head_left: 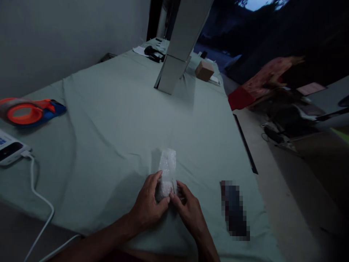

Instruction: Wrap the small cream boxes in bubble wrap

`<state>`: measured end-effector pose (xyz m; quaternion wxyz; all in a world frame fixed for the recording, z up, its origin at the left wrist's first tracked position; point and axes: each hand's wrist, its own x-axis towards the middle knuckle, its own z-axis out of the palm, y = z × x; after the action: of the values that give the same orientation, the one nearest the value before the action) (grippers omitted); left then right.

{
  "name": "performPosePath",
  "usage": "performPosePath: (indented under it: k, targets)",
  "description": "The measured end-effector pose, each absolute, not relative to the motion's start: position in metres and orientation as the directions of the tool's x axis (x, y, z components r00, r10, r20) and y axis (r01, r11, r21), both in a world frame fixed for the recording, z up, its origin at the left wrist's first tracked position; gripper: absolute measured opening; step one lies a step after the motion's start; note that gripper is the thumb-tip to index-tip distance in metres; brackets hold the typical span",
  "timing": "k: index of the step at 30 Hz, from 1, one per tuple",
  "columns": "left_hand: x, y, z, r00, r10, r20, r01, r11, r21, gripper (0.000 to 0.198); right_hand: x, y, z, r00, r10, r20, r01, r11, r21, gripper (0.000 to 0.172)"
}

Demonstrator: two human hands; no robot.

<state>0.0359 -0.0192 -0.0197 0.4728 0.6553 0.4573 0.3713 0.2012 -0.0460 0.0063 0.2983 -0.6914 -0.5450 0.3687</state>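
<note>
A small bundle wrapped in clear bubble wrap [167, 165] lies on the pale green cloth near the table's front edge. My left hand [148, 205] is curled around its near left end, thumb on top. My right hand [188, 209] pinches the same end from the right, its fingertips meeting those of the left hand. The far end of the bundle sticks out beyond both hands. What is inside the wrap cannot be made out.
An orange and blue tape dispenser [28, 112] and a white device with a cable [12, 149] lie at the left. A dark blurred object [236, 211] sits right of my hands. A grey post [177, 54] and a small cardboard box [204, 70] stand far back.
</note>
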Motion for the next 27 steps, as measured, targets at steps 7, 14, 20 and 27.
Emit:
performPosePath:
  k: [7,14,20,27]
  targets:
    - [0.036,-0.015,-0.019,0.304,0.938,0.169,0.353,-0.276,0.894,0.067,0.195,-0.051,0.014,0.126,0.963,-0.240,0.574,-0.268,-0.773,0.049]
    - [0.040,0.005,-0.017,0.303,0.944,0.134,0.519,-0.281,0.807,0.053,0.204,-0.034,0.016,0.258,0.962,-0.085,0.848,-0.268,-0.457,0.054]
    - [0.048,0.029,-0.005,0.251,0.968,0.002,0.662,-0.173,0.730,0.036,0.203,0.008,0.016,0.201,0.979,-0.032,0.931,-0.201,-0.305,0.052]
    - [0.030,0.054,-0.014,0.066,0.997,-0.038,0.625,-0.012,0.781,0.015,0.251,0.007,-0.008,0.260,0.964,0.061,0.761,-0.166,-0.628,0.037]
